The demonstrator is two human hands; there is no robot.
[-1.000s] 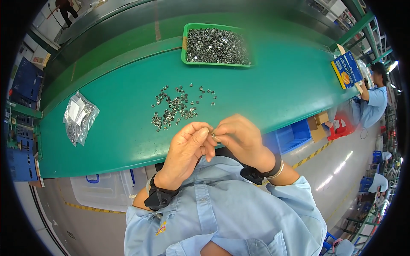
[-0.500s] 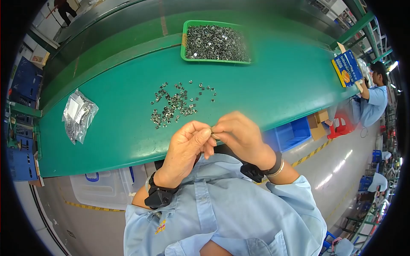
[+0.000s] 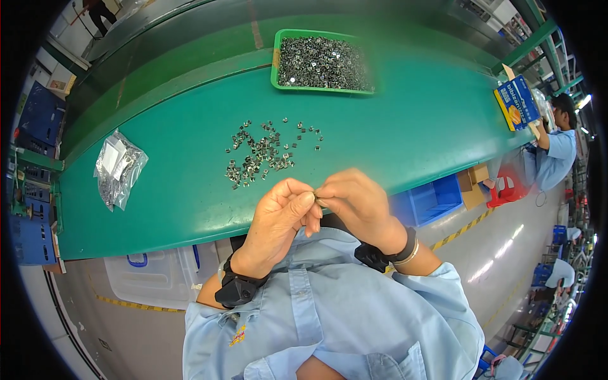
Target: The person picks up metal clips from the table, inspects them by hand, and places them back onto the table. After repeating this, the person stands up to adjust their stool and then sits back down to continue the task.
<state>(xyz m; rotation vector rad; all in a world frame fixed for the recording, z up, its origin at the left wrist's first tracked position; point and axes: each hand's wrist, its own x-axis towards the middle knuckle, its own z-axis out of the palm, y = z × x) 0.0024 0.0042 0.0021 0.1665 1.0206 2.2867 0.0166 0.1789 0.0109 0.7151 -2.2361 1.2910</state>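
My left hand [image 3: 278,215] and my right hand [image 3: 354,202] meet just above the near edge of the green table [image 3: 392,145]. Their fingertips pinch a small metal part [image 3: 316,197] between them; most of the part is hidden by the fingers. Both wrists carry black bands. A loose pile of small metal parts [image 3: 263,155] lies on the table just beyond my hands. Farther back stands a green tray [image 3: 276,63] filled with many more such parts.
A clear plastic bag [image 3: 118,168] with parts lies at the table's left. A blue box [image 3: 516,101] sits at the right end, near a seated person in blue [image 3: 557,149]. Blue bins [image 3: 430,199] and a clear tub [image 3: 152,278] stand under the table.
My hands have stayed together at the same spot, with only slight shifts of the fingers around the small part.
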